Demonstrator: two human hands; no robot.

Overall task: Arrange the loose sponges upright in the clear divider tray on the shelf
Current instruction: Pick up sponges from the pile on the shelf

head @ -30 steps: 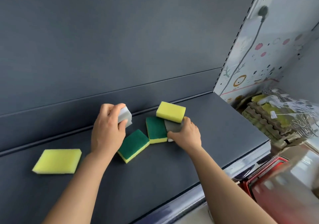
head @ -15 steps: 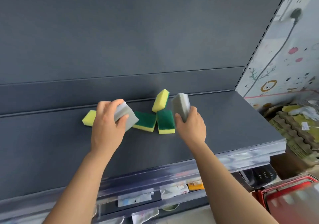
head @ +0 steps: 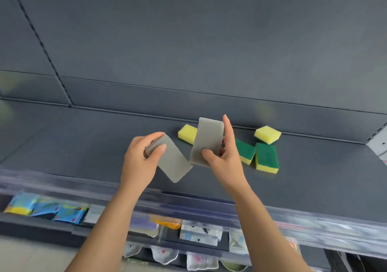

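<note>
My left hand [head: 141, 163] grips one grey sponge [head: 172, 163] by its upper end, tilted down to the right. My right hand [head: 224, 158] holds a second grey sponge [head: 207, 139] nearly upright; the lower corners of the two sponges almost touch. Both are raised above the dark shelf [head: 83, 146]. Behind my right hand, on the shelf, lie a yellow sponge [head: 186, 133], two green-and-yellow sponges [head: 246, 151] [head: 267, 157], and another yellow sponge [head: 267, 134] at the back wall. No clear divider tray is in sight.
A clear plastic strip [head: 62, 186] runs along the shelf's front edge. Below it, a lower shelf holds blue packets [head: 50, 209] and white cloth items [head: 201, 257]. The dark back panel [head: 188, 41] rises behind the shelf.
The view has swung left and down. Both hands have come closer together in front of me, each still holding its grey sponge, and the sponges are turned flat-face toward me.
</note>
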